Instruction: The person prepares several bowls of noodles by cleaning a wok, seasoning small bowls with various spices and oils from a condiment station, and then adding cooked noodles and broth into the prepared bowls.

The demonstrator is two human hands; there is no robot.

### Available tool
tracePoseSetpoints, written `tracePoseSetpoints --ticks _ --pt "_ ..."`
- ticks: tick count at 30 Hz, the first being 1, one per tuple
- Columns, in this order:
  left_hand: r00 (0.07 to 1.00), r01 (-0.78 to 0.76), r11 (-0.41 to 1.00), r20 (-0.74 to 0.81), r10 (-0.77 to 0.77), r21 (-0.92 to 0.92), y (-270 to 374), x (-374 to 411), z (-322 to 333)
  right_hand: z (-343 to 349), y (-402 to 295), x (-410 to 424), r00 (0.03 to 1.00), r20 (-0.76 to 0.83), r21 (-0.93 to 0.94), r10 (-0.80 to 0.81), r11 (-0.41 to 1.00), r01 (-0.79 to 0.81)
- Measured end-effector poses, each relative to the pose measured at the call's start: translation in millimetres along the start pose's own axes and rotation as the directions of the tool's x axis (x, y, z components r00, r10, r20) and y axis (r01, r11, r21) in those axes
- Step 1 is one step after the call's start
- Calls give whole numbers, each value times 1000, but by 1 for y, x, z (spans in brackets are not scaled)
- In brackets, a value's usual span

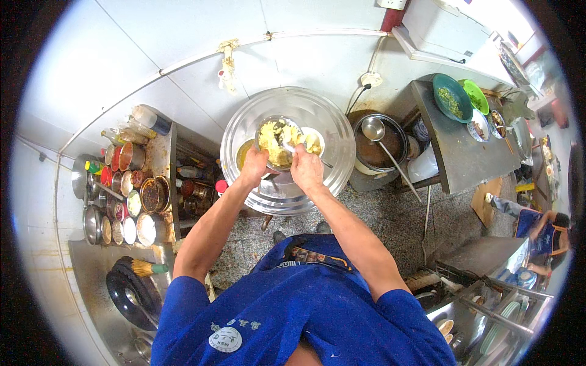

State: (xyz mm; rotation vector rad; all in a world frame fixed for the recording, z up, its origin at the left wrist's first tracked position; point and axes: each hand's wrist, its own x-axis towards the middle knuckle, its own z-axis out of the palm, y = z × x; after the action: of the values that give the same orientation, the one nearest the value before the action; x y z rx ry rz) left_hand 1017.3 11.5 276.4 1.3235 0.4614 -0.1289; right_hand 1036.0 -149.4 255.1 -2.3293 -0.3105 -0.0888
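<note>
With its fingers at the rim, my left hand [254, 164] holds the left side of a metal bowl [280, 161] of yellow, crumbly food, perhaps egg. My right hand [306, 165] grips a small white utensil or dish [290, 147] over the bowl's right side; its exact kind is unclear. Beyond that hand is a white bowl [316, 137] with pale yellow pieces. A bowl of yellowish liquid [242, 153] sits partly behind my left hand. Beneath them all lies a wide, round, shiny metal lid or tray [336, 128].
Seasoning tins [132, 201] crowd the left shelf. A stockpot [382, 153] with a ladle [373, 129] stands to the right, beside a metal table [471, 158] bearing a green basin [452, 98] and bowls. A wok [130, 295] lies lower left. Another person [542, 231] is at far right.
</note>
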Motion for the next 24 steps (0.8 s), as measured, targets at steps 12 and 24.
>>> tracePoseSetpoints --ticks 12,24 --pt "988 -117 988 -88 126 105 -27 31 -2 0 30 -10 981 -74 119 178 978 -169" --pt "983 -68 985 -156 93 157 -5 27 8 -3 18 -11 980 -75 241 186 957 -163"
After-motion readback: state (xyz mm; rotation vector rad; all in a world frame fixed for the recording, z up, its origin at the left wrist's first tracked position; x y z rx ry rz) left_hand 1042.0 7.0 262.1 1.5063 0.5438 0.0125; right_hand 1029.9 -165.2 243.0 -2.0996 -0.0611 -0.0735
